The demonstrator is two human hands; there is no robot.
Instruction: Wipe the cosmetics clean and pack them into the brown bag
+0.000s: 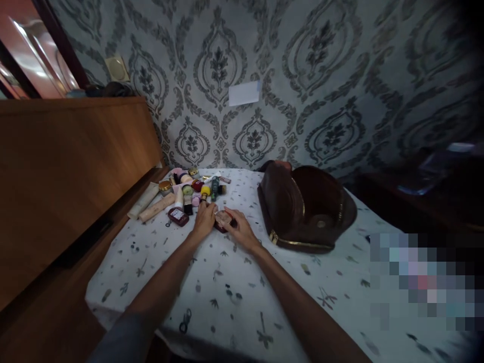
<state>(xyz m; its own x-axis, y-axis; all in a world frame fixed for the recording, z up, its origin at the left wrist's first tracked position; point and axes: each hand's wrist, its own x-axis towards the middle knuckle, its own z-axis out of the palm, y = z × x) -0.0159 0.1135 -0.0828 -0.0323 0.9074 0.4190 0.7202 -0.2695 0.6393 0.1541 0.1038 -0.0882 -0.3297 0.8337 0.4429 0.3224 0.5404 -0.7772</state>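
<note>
Near the middle of the patterned white cloth, my right hand (pixel 242 229) has its thumb and fingers around a small dark red container (pixel 223 220) with a pale top. My left hand (pixel 204 219) is just left of that container, its fingers bent down by the yellow-capped bottle (pixel 205 191); what they hold, if anything, is too small to make out. A dark red flat item with a white label (pixel 178 217) lies left of my left hand. Several small bottles, jars and tubes sit in a cluster beyond it, including a green bottle (pixel 215 188).
An open brown zippered bag (pixel 283 201) stands to the right of my hands. Two long tubes, one grey (pixel 143 200) and one beige (pixel 157 207), lie at the left edge by a wooden panel (pixel 75 166). A patterned wall rises behind the cloth (pixel 212 312).
</note>
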